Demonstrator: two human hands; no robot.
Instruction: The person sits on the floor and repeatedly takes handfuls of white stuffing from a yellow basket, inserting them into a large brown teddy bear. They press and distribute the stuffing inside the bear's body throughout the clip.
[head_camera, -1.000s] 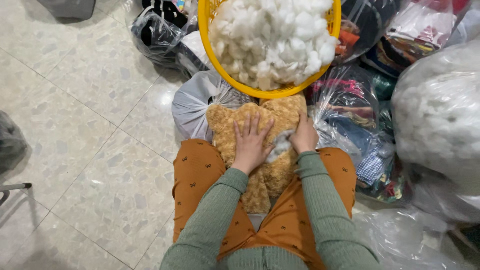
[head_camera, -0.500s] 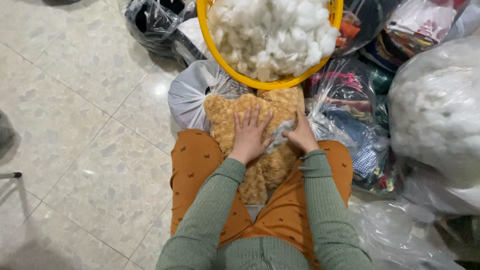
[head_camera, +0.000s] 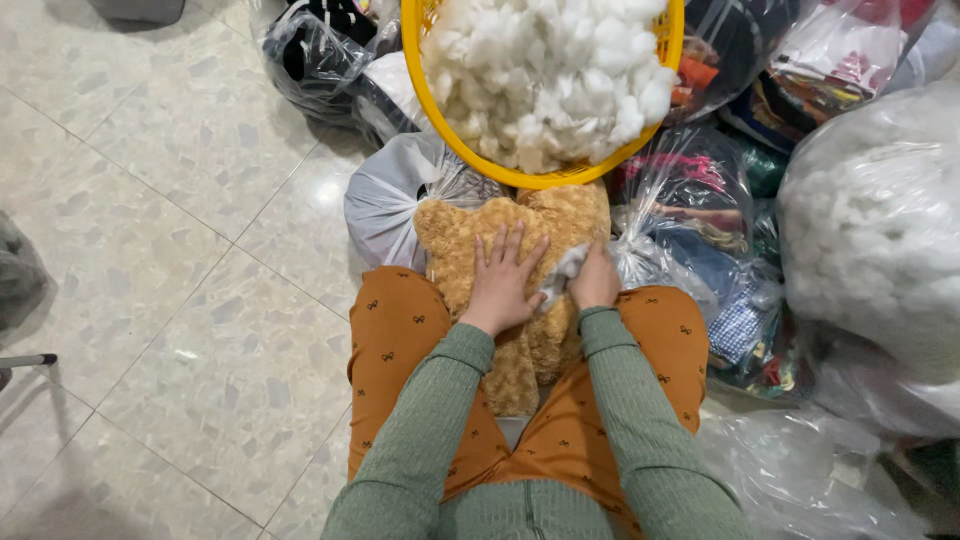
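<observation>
On the lap, the left hand (head_camera: 503, 285) lies flat and open on the plush toy (head_camera: 520, 290), while the right hand (head_camera: 594, 283) pinches white stuffing (head_camera: 562, 272) at its seam.

golden-tan curly plush toy (head_camera: 520, 250); above it a yellow plastic basket (head_camera: 440, 110) of white fluffy stuffing (head_camera: 545, 70); orange trousers (head_camera: 395, 340) with small dark bows; ribbed green sleeves (head_camera: 430, 430).

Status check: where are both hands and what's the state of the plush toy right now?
Left hand flat, fingers spread on the tan plush toy. Right hand pinching white stuffing at its opening. Yellow basket of stuffing just ahead.
</observation>
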